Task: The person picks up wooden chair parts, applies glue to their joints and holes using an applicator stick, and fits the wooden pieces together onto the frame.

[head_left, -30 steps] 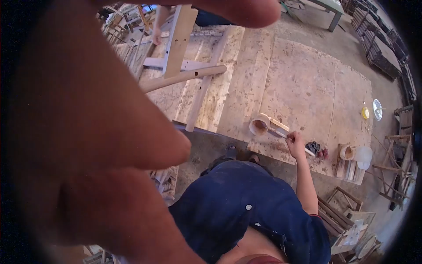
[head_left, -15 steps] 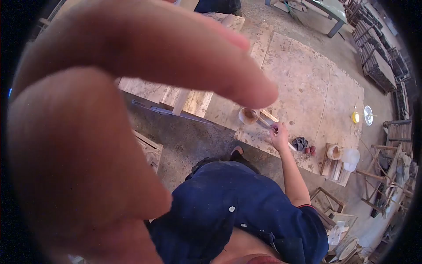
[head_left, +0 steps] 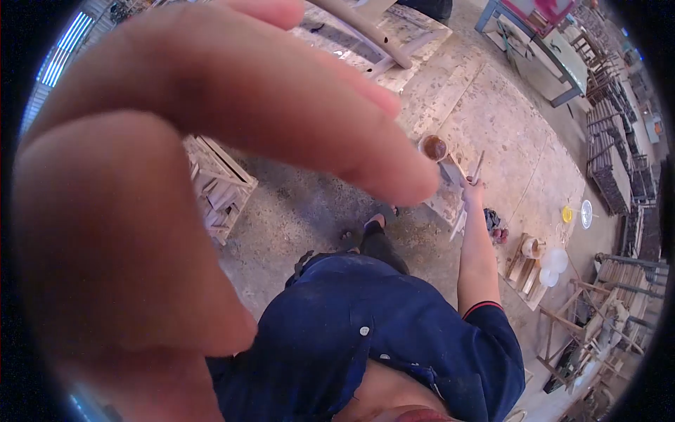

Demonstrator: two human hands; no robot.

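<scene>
My left hand (head_left: 232, 119) looms large and blurred close to the camera, its fingers curved and apart with nothing visible between them. At the table edge my right hand (head_left: 473, 188) is closed around a thin stick-like tool (head_left: 479, 165), whose end points away from me. Just beyond it stands a round cup (head_left: 434, 148) with brown contents, partly behind my left fingertip. A pale wooden strip (head_left: 458, 224) lies beside my right hand. Near my forearm are a crumpled black cloth (head_left: 491, 216) and small dark red objects (head_left: 500, 235).
The worktable (head_left: 499, 126) bears wooden parts (head_left: 373, 34) at its far left. Another container (head_left: 532, 247) and clear plastic ones (head_left: 554, 261) stand at its right end. A crate of wood scraps (head_left: 218, 186) is on the floor at left; stacked wood (head_left: 606, 158) stands at right.
My right hand has drawn back from the cup, and the tool now points away from it. The view has turned, showing more floor. My left hand still covers the left side.
</scene>
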